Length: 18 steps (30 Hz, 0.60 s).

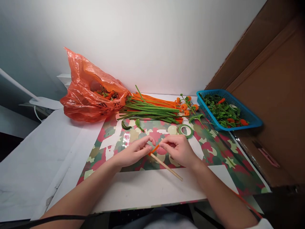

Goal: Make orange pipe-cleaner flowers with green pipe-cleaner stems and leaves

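An orange strip stretches between my two hands over the patterned mat. At its left end it meets the tip of a thin wooden stick, which slants down to the right. My left hand is closed at the stick's tip, thumb and fingers near each other. The thumb and index finger of my right hand pinch the strip's other end. Just beyond my right hand lies a roll of green tape. Two small green curled pieces rest beyond my left hand.
Green and orange stems lie across the back, beside an orange plastic bag. Orange flowers sit right of them. A blue basket holds leafy pieces. A pink cutter lies on cardboard at right.
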### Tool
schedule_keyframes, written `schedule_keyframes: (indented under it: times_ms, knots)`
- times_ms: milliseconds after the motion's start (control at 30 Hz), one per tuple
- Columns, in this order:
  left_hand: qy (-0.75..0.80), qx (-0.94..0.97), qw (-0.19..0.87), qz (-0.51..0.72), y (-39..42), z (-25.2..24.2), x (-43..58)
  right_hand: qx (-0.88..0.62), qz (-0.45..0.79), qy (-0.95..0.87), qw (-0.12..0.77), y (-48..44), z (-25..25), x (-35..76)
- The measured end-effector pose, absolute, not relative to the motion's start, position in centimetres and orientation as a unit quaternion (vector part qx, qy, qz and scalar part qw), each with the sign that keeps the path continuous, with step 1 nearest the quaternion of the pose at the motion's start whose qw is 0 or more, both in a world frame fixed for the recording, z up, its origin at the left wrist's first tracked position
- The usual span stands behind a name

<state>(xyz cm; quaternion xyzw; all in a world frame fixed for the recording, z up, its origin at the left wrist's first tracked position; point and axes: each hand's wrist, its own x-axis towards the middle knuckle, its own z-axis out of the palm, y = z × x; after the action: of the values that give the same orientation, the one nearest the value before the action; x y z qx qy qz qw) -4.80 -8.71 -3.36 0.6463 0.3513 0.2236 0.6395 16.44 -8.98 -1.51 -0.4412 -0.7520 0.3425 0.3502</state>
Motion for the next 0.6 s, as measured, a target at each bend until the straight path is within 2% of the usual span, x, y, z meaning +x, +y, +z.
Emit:
schedule_keyframes:
  times_ms: [333, 600]
  knots:
    - [0.484, 0.684, 0.443, 0.318, -9.4, -3.9, -2.6, -0.395, 0.195, -0.817, 0.372, -10.3, -2.1, 15.7]
    - [0.515, 0.585, 0.445, 0.442, -9.7, -4.8, -2.3, -0.395, 0.218, -0.793, 0.409, -11.2, -3.1, 14.1]
